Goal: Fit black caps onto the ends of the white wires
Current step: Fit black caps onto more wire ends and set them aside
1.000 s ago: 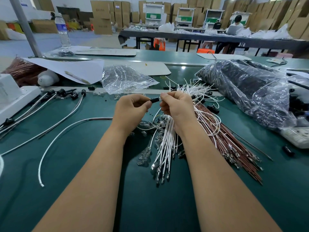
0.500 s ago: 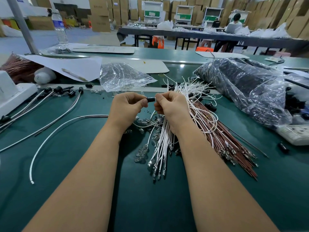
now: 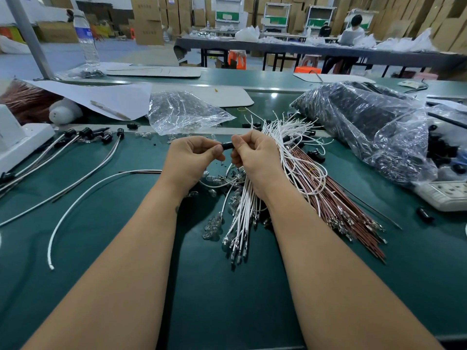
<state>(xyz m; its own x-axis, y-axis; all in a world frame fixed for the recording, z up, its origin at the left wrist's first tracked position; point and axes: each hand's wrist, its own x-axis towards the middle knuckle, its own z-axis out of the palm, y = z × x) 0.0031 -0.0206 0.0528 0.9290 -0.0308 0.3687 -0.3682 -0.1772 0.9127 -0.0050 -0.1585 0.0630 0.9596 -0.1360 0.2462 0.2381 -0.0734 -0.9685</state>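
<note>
While both hands are meeting above white wire bundle (image 3: 242, 210), left hand (image 3: 194, 160) and right hand (image 3: 255, 157) are pinching black cap (image 3: 227, 146), lying crosswise between fingertips; wire end hidden.

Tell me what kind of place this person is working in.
Most likely a factory or warehouse assembly floor. Stacked cardboard boxes line the back wall, long work tables run across the room, and the green bench holds bulk bundles of white wires and a plastic bag of black parts.
</note>
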